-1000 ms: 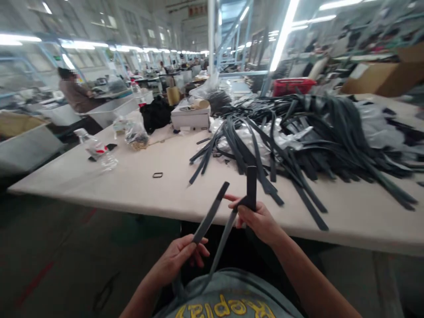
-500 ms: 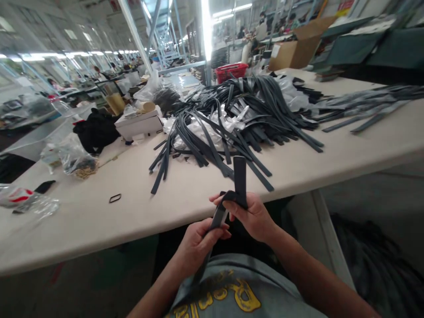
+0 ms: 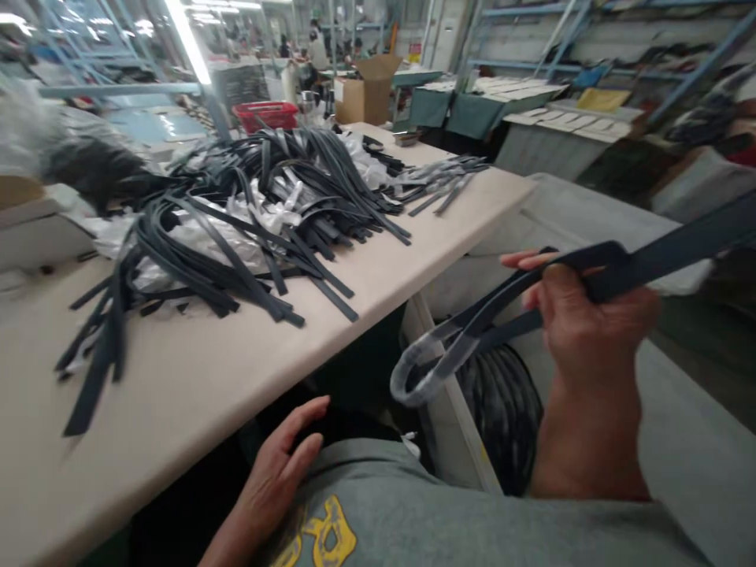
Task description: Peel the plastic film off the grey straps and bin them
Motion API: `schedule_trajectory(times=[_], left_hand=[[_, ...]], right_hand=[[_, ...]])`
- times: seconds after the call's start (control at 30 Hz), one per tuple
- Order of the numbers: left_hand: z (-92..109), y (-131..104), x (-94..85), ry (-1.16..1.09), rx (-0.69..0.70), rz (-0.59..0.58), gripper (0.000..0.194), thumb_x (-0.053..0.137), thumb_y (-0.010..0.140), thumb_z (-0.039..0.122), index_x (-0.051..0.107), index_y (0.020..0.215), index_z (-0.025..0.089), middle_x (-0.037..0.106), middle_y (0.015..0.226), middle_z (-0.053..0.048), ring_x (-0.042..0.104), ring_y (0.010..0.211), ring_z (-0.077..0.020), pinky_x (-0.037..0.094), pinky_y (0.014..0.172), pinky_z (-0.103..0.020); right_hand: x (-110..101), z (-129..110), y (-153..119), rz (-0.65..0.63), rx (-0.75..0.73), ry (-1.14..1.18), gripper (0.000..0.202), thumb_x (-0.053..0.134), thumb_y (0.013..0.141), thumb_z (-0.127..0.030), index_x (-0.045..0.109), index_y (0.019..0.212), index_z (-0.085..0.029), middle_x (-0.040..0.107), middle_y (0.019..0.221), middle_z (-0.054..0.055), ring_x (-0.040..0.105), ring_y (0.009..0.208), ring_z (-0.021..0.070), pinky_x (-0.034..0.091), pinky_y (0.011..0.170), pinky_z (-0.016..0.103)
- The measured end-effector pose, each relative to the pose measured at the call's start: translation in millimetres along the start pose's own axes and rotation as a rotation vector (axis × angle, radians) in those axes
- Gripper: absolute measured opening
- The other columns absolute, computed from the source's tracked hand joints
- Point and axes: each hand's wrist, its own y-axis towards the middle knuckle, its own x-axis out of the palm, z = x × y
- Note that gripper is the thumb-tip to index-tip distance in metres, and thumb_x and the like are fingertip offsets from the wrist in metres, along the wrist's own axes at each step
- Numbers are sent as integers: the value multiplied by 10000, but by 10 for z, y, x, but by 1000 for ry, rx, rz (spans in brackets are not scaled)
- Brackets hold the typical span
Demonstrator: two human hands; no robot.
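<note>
Raised at the right, my right hand (image 3: pixel 584 315) is closed around a dark grey strap (image 3: pixel 496 295). The strap hangs in a loop to the left of the hand, with a clear, shiny wrap around the bend, and a wide length runs off past the right edge of the view. My left hand (image 3: pixel 283 457) is in front of my shirt, below the table edge, with thumb and fingers apart and nothing in it. On the table (image 3: pixel 378 291) lies a heap of similar dark straps (image 3: pixel 331 181), mixed with crumpled white plastic (image 3: pixel 206 244).
Beneath the strap in my hand, a light-coloured bin (image 3: pixel 449 394) holds a bundle of dark straps (image 3: pixel 502 409). Behind the heap stand a red basket (image 3: pixel 265 116) and an open cardboard box (image 3: pixel 363 94). A white box (image 3: pixel 41 224) sits at the left.
The view has turned right. My left hand has let go of the strap and dropped back, while my right hand has carried the strap away from the table to the right.
</note>
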Motion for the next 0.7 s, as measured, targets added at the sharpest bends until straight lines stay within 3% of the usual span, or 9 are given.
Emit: schedule_trajectory(times=[0.07,0.17,0.23,0.3,0.37,0.5,0.6,0.7], left_hand=[[-209,-5,-46,43,-78,61,573,435,882,549,524,1347,226,605,1326,-92,553,1235,-267,393,1097,-463],[-493,-51,-108,111,-167,103,664,455,828,631,519,1345,219,610,1327,-92,569,1224,-278,395,1103,-472],[-644,-98,-140,153,-215,111,723,462,789,672,520,1342,211,604,1340,-95,569,1229,-288,392,1107,-481],[-768,-140,-164,211,-245,112,759,465,762,691,523,1338,200,584,1366,-99,542,1263,-298,367,1124,-488],[-874,-164,-183,277,-259,103,778,458,759,690,512,1347,183,546,1408,-103,492,1313,-304,330,1148,-486],[-1039,-147,-201,353,-294,47,805,396,798,662,428,1405,135,479,1463,-128,449,1347,-303,308,1163,-467],[-1122,-103,-199,362,-322,2,795,373,816,646,395,1419,129,448,1484,-141,453,1341,-317,370,1126,-488],[-1179,-74,-188,342,-318,-17,730,421,816,617,422,1400,179,476,1469,-110,496,1304,-324,412,1097,-499]], right_hand=[[-280,-13,202,31,-115,-215,153,604,891,-233,738,828,-194,761,860,50,580,517,120,401,462,258],[-522,249,373,-163,-165,-471,200,572,926,-324,739,925,-215,767,964,50,633,608,151,489,554,283],[-555,613,380,-347,-63,-469,232,562,926,-366,731,987,-219,754,1047,46,686,763,188,542,658,301],[-522,1051,292,-541,132,-399,295,549,920,-374,692,1122,-212,734,1107,44,688,930,212,561,767,313],[-481,1479,105,-710,300,-388,355,545,914,-322,632,1233,-194,723,1143,40,674,1000,199,535,893,321],[-547,2120,-522,-785,474,-481,255,569,912,-265,681,1113,-154,673,1250,80,596,1175,203,418,1069,351],[-749,2385,-1069,-776,637,-601,223,589,927,-277,668,1081,-136,621,1297,123,571,1201,242,401,1076,473],[-1001,2503,-1524,-787,775,-668,273,590,938,-337,634,1131,-148,638,1225,104,610,1113,241,475,987,491]])
